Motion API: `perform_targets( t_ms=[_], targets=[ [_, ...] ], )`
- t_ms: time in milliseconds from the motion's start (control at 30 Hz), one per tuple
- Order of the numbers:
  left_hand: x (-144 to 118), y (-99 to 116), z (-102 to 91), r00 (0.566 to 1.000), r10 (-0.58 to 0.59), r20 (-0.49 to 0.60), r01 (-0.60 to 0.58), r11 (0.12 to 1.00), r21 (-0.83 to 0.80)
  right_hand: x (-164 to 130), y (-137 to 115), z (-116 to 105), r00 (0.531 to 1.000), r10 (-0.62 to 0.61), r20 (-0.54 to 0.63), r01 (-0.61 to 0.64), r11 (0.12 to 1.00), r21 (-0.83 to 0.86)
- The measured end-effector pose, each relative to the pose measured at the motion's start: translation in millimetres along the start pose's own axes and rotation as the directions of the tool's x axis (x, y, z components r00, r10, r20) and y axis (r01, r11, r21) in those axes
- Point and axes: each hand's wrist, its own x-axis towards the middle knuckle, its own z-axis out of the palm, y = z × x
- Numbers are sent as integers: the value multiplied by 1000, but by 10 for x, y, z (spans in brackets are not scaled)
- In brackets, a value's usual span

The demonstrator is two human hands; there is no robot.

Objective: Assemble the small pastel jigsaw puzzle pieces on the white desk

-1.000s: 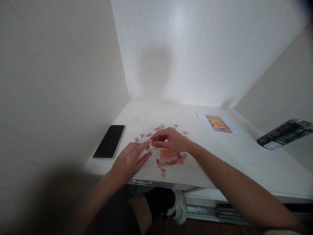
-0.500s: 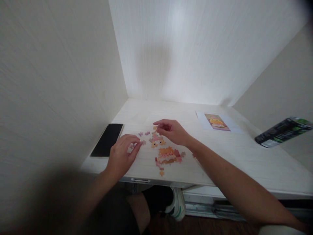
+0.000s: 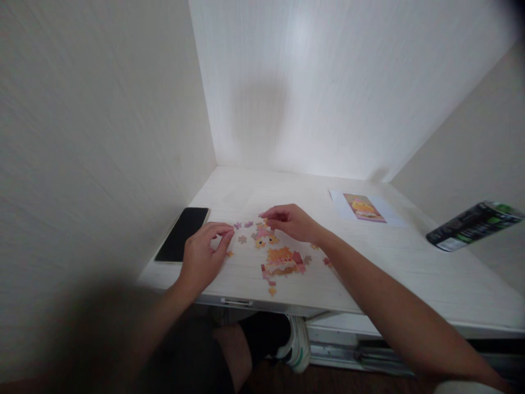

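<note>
Pale wood desk [image 3: 394, 262] carries a half-built puzzle [image 3: 282, 260] near its front edge. Left hand [image 3: 202, 256] rests beside loose pieces [image 3: 243, 232], fingers curled; whether it grips one is unclear. Right hand [image 3: 290, 222] pinches above them. Phone [image 3: 182, 234] lies left.

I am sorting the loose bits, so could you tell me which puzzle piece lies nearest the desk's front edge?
The lone orange piece, below the joined orange-and-pink cluster, apart from the scattered pieces up by the hands.
</note>
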Motion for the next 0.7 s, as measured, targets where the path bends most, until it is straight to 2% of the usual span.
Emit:
perform_targets(
  t_ms=[100,167,233,267,367,433,567,700],
  targets=[
    [2,-28,7,987,-145,-75,144,989,-15,5,18,-57,999,-35,-17,33,993,-116],
    [-2,-26,-5,953,-263,-149,260,965,-45,7,42,-114,999,-47,-23,42,985,-169],
    [6,-6,-46,939,-295,-174,294,955,-35,3,71,-186,999,-32,-6,30,972,-234],
    [19,6,-80,949,-271,-162,274,962,0,-4,82,-226,1000,-13,13,16,962,-272],
    [107,10,-222,990,-137,-30,140,980,141,-39,88,-343,993,67,101,-28,939,-342],
    [184,-24,-322,991,-83,104,65,984,168,-65,72,-401,981,107,162,-44,935,-351],
    [285,-117,-462,928,-43,370,-35,978,203,-91,52,-446,966,128,224,-33,923,-384],
    [294,-154,-546,872,-32,489,-105,963,250,-79,84,-438,971,133,198,-33,898,-440]
  ],
)
